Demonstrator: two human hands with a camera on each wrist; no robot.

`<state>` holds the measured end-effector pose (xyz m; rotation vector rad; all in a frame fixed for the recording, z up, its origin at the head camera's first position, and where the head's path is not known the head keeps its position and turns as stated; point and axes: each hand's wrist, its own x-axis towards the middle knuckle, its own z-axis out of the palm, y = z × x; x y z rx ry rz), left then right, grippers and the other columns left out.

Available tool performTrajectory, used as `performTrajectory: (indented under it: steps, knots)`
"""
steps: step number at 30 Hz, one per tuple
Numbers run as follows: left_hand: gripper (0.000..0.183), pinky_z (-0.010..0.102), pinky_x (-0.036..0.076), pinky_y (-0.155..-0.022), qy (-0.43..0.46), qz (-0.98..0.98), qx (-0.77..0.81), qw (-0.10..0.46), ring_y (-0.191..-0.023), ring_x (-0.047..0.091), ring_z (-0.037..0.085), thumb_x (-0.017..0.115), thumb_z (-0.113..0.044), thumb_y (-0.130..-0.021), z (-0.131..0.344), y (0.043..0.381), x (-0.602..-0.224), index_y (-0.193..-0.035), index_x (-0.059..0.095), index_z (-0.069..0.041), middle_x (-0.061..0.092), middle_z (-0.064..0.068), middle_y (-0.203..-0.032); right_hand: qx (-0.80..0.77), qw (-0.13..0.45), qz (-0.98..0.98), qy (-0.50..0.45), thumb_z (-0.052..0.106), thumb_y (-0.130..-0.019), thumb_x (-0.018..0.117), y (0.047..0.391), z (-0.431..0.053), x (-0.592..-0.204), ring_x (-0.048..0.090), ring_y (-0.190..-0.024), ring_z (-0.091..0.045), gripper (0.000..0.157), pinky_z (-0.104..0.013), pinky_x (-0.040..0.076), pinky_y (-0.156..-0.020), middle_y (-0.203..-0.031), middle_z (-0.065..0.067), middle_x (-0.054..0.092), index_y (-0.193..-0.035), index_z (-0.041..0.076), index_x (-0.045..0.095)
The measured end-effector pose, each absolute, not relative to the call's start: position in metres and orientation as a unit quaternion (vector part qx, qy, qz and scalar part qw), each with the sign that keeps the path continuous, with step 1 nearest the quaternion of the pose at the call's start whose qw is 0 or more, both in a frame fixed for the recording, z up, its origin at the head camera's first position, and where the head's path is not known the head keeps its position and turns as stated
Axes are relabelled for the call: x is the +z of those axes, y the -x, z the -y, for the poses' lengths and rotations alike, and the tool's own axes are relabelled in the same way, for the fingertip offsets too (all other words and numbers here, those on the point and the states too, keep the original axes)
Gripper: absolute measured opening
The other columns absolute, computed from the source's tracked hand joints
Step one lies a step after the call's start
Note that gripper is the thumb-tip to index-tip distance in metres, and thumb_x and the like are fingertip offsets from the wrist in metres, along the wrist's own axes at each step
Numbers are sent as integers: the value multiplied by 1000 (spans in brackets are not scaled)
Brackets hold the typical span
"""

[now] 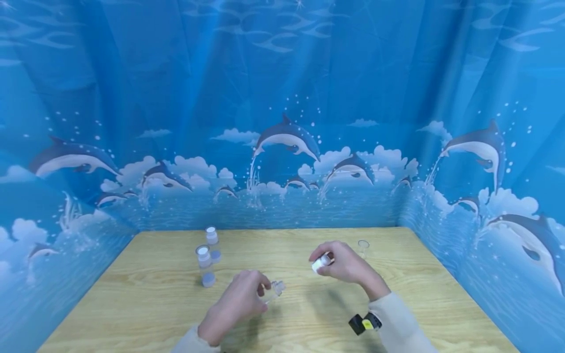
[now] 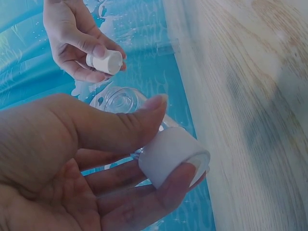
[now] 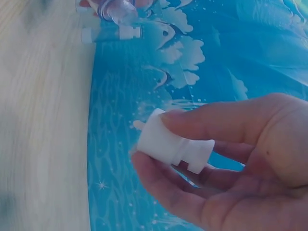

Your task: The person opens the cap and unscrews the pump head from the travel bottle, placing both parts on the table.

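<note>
In the head view my left hand (image 1: 240, 296) holds a clear container (image 1: 277, 289) tilted above the table. The left wrist view shows its clear round end (image 2: 122, 99) and a white cylindrical base (image 2: 168, 156), pinched between thumb and fingers. My right hand (image 1: 344, 262) is raised to the right, apart from the left one. It grips a small white cap-like part (image 1: 320, 264). Seen from the right wrist, this white part (image 3: 166, 139) has a wide round end and a narrower, notched end, with the thumb on top and fingers beneath.
Two clear bottles with white tops, a nearer one (image 1: 203, 260) and a farther one (image 1: 212, 236), stand upright left of my hands. A clear cup-like piece (image 1: 363, 244) is behind my right hand. A dolphin-print curtain (image 1: 282, 206) borders the wooden table (image 1: 154, 294).
</note>
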<state>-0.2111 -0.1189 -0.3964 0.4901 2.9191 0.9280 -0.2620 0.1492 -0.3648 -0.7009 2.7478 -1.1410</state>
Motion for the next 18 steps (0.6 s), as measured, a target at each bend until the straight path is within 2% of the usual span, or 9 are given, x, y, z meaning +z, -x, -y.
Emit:
performTrajectory:
  steps: [11,18]
  knots:
    - [42,37,61,-69,-156,-940,302,17,-78,66,19,88,3,-67,120,212,-396,-106,76,-2,75,12,-91,-349,71,-902,242,-4,-83,76,266,-170,-355,62,-90,-19,24,-29,58,-72,-106,-7,71,-103,10,73]
    - [42,39,62,-71,-149,-940,305,17,-80,67,20,88,2,-67,121,213,-395,-107,76,-3,75,12,-92,-350,73,-908,221,0,-84,77,270,-186,-356,64,-89,-18,30,-31,57,-74,-103,-8,68,-111,4,65]
